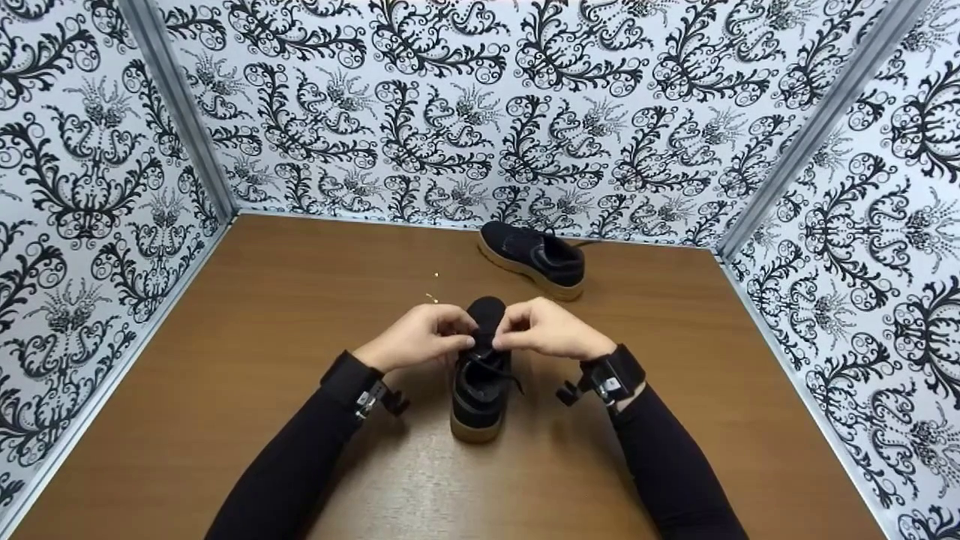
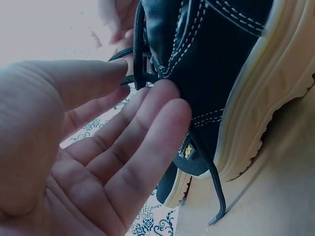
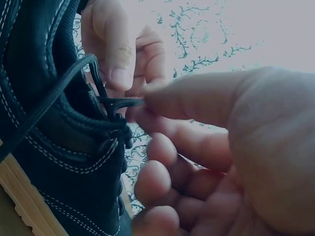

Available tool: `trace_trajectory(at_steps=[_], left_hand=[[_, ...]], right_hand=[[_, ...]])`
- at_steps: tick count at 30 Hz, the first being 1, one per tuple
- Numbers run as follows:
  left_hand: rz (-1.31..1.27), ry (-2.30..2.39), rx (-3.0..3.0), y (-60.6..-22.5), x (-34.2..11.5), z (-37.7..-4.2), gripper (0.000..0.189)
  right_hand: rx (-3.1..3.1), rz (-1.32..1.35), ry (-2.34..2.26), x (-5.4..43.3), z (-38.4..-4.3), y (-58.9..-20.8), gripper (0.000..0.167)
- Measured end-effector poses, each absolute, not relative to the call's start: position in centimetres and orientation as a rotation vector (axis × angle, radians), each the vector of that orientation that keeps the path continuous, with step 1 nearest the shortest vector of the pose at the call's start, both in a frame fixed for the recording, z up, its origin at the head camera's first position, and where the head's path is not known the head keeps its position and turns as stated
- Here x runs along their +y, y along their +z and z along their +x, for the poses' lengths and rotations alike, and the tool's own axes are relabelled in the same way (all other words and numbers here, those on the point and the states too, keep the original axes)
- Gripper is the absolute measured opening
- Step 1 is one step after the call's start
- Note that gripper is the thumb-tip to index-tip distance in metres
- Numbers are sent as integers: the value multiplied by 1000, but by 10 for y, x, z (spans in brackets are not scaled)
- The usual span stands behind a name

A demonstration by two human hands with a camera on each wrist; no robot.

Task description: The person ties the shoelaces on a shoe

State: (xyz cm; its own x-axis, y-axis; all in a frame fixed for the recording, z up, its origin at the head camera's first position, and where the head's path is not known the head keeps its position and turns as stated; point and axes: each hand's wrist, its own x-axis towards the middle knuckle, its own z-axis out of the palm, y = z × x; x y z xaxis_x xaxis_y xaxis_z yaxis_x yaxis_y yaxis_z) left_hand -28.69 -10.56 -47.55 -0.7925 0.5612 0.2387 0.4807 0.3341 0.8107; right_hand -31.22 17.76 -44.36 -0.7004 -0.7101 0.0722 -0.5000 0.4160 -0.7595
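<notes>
A black lace-up shoe (image 1: 478, 409) with a tan sole stands on the table, toe pointing away from me. My left hand (image 1: 420, 337) is at its left side, pinching a black shoelace (image 2: 140, 44) between thumb and index finger above the tongue. From the right, my right hand (image 1: 551, 331) pinches the lace between thumb and forefinger, its other fingers loosely bent. One lace end (image 2: 212, 167) hangs down the shoe's side in the left wrist view. The hands cover part of the lacing in the head view.
A second black shoe (image 1: 525, 251) lies farther back, near the rear wall, its toe to the left. Small gold-coloured bits (image 1: 433, 298) lie on the wooden table (image 1: 300, 300). Patterned walls (image 1: 465, 112) enclose the back and both sides.
</notes>
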Motion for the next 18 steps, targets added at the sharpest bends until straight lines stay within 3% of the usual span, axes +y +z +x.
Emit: trace_trajectory(at_steps=[18], left_hand=[[1225,1477,2611,-476,-99,-284,17]], right_hand=[[2442,-1331,-839,165,-299,-440,9]])
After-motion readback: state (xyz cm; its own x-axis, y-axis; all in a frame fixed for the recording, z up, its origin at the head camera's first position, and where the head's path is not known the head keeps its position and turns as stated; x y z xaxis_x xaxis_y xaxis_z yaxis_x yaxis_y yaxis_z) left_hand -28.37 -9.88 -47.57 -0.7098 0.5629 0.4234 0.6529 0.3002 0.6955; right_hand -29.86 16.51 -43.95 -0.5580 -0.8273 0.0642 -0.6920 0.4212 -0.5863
